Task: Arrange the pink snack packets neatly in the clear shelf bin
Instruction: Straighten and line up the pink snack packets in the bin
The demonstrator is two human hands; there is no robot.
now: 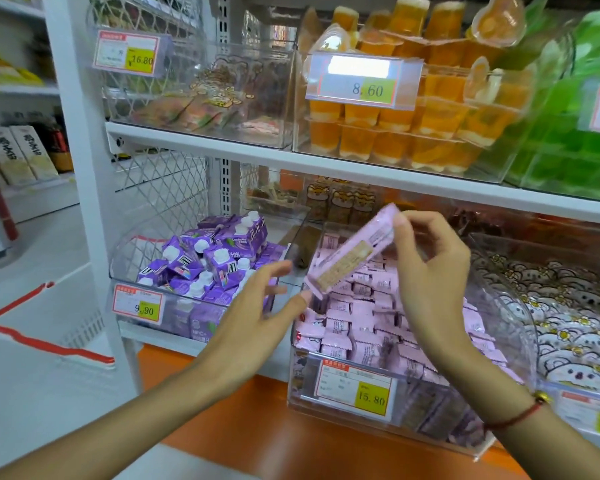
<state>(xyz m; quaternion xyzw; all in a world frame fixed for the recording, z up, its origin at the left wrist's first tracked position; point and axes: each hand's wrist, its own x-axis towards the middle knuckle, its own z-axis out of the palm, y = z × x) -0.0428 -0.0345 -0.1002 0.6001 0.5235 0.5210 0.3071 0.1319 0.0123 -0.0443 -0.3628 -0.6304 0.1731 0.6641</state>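
The right hand (430, 271) pinches one long pink packet (347, 252) by its upper end, holding it tilted above the clear bin (326, 396) on the lower shelf, where many small pink packets (368, 327) lie heaped. The left hand (257, 306) is open, fingers spread, one fingertip touching the packet's lower end. The packet looks light and fairly stiff, with a slick wrapper that may slide between the fingers. It is probably best held at both ends, or across its narrow sides, and laid flat among the others.
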